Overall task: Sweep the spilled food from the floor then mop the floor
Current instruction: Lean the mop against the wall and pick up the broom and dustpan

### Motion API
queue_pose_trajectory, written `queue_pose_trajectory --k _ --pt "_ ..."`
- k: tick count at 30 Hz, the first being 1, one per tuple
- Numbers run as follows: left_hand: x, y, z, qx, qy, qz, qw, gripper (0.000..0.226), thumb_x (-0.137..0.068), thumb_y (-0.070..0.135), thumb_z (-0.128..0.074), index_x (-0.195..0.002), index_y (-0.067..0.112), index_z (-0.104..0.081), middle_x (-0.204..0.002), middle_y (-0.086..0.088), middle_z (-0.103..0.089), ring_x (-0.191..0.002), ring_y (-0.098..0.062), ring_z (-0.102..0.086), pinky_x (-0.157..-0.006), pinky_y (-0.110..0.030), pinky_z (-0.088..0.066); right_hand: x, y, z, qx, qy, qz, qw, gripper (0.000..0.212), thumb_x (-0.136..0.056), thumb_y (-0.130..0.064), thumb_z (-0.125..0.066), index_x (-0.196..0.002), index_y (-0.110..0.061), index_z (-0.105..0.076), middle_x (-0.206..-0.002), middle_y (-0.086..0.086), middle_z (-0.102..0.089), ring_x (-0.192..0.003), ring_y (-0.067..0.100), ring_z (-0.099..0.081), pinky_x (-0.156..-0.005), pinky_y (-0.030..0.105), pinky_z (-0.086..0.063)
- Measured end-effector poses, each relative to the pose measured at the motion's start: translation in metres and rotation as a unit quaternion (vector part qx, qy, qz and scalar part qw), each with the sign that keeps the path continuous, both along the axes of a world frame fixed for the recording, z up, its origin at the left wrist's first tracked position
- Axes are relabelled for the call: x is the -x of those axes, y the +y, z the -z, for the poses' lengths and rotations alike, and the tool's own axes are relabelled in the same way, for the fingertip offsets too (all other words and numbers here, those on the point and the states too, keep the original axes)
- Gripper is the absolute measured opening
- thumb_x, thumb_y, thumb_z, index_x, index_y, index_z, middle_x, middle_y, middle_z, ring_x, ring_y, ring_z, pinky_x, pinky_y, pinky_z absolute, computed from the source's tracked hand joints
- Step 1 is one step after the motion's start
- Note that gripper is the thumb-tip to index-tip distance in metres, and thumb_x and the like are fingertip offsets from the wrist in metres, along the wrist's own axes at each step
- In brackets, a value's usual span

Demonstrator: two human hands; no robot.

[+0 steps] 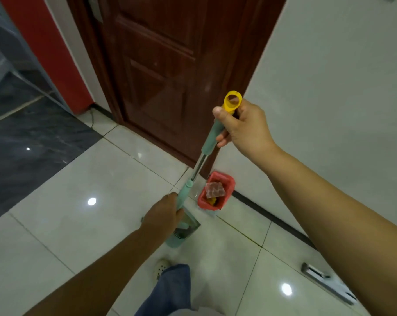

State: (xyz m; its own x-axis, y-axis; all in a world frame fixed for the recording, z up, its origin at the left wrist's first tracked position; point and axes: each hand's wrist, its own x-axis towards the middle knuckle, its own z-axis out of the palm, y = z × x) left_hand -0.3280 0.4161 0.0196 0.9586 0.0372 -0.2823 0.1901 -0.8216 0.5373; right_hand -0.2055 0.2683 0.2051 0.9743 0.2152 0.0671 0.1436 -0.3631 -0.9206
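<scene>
A long-handled broom (198, 165) slants from upper right down to lower left — a bare metal shaft with a mint-green grip sleeve near the top and a yellow hanging ring (233, 101) at its very end. Beside its lower shaft stands the mint-green handle of a dustpan (183, 233), whose scoop rests on the pale tiled floor (79, 224) with dark bristles showing inside it. Just to the right, against the door frame, sits a small red bin (215, 192) — inside it lie a pinkish chunk and some yellow scraps of food (214, 190).
</scene>
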Motion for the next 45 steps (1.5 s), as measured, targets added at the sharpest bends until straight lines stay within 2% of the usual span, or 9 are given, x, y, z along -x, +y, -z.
queue_pose_trajectory --k 8,16,21,28,33,36,38,42,45 --pt "0.046 -0.121 -0.006 -0.037 0.002 0.098 0.994 0.024 -0.093 0.032 -0.050 -0.108 0.013 -0.053 -0.091 0.001 -0.056 -0.076 -0.015 -0.055 -0.063 -0.027 -0.044 0.062 -0.151 0.007 -0.024 0.017 0.075 0.997 0.020 -0.092 -0.020 -0.060 -0.092 0.000 -0.056 -0.067 0.010 -0.061 -0.046 0.018 -0.062 -0.047 0.032 -0.057" --pt "0.052 -0.252 0.003 -0.028 -0.008 0.212 0.977 0.020 -0.093 0.028 -0.050 -0.111 0.018 -0.052 -0.089 0.005 -0.052 -0.074 -0.011 -0.053 -0.064 -0.023 -0.041 0.120 -0.302 0.017 -0.048 0.027 0.192 0.980 0.015 -0.090 -0.016 -0.063 -0.082 -0.005 -0.056 -0.067 0.012 -0.058 -0.040 0.011 -0.060 -0.044 0.028 -0.056" --pt "0.022 -0.313 0.004 -0.050 -0.019 0.275 0.960 0.020 -0.093 0.023 -0.048 -0.108 0.012 -0.055 -0.097 -0.006 -0.060 -0.088 -0.024 -0.061 -0.073 -0.034 -0.048 0.133 -0.363 0.017 -0.046 0.010 0.263 0.964 0.013 -0.088 -0.014 -0.066 -0.080 -0.011 -0.056 -0.068 0.006 -0.056 -0.041 0.012 -0.061 -0.046 0.031 -0.057" --pt "-0.035 -0.379 0.015 -0.047 -0.027 0.354 0.934 0.024 -0.091 0.017 -0.047 -0.113 0.012 -0.058 -0.108 -0.007 -0.063 -0.098 -0.025 -0.062 -0.082 -0.032 -0.049 0.121 -0.416 0.023 -0.010 0.011 0.335 0.942 0.015 -0.090 -0.015 -0.063 -0.091 -0.003 -0.054 -0.078 0.006 -0.059 -0.046 0.013 -0.063 -0.052 0.031 -0.059" --pt "-0.091 -0.412 0.037 -0.012 -0.045 0.389 0.920 0.017 -0.075 0.007 -0.070 -0.091 0.008 -0.065 -0.085 -0.009 -0.068 -0.076 -0.024 -0.068 -0.071 -0.028 -0.056 0.091 -0.437 0.032 0.009 0.033 0.402 0.915 0.022 -0.090 -0.014 -0.061 -0.093 0.005 -0.051 -0.077 0.015 -0.059 -0.052 0.022 -0.063 -0.056 0.040 -0.061" --pt "-0.124 -0.426 0.042 -0.037 -0.027 0.413 0.910 0.026 -0.085 0.015 -0.062 -0.110 0.005 -0.063 -0.104 -0.012 -0.067 -0.095 -0.023 -0.066 -0.083 -0.026 -0.049 0.065 -0.444 0.037 0.000 0.044 0.427 0.903 0.015 -0.090 -0.012 -0.061 -0.092 0.001 -0.053 -0.074 0.013 -0.057 -0.051 0.019 -0.062 -0.053 0.036 -0.060" --pt "-0.145 -0.432 0.038 -0.042 -0.008 0.414 0.909 0.032 -0.066 0.023 -0.081 -0.093 0.011 -0.070 -0.085 -0.004 -0.070 -0.074 -0.013 -0.070 -0.068 -0.018 -0.051 0.049 -0.448 0.043 -0.002 0.053 0.440 0.896 0.012 -0.090 -0.011 -0.061 -0.091 -0.003 -0.053 -0.073 0.011 -0.057 -0.049 0.015 -0.062 -0.053 0.033 -0.060" --pt "-0.178 -0.448 0.050 -0.092 0.010 0.457 0.885 0.033 -0.097 0.021 -0.044 -0.127 0.009 -0.049 -0.120 -0.010 -0.058 -0.108 -0.026 -0.059 -0.090 -0.032 -0.044 0.022 -0.456 0.056 -0.001 0.056 0.459 0.887 0.013 -0.090 -0.011 -0.061 -0.091 -0.002 -0.053 -0.072 0.010 -0.057 -0.051 0.018 -0.064 -0.057 0.037 -0.061" --pt "-0.199 -0.460 0.060 -0.106 0.002 0.454 0.885 0.030 -0.098 0.019 -0.039 -0.126 0.010 -0.046 -0.120 -0.010 -0.056 -0.106 -0.026 -0.058 -0.087 -0.034 -0.045 0.007 -0.464 0.062 0.005 0.059 0.464 0.884 0.012 -0.091 -0.011 -0.061 -0.090 -0.002 -0.052 -0.074 0.015 -0.059 -0.054 0.020 -0.064 -0.056 0.033 -0.060"
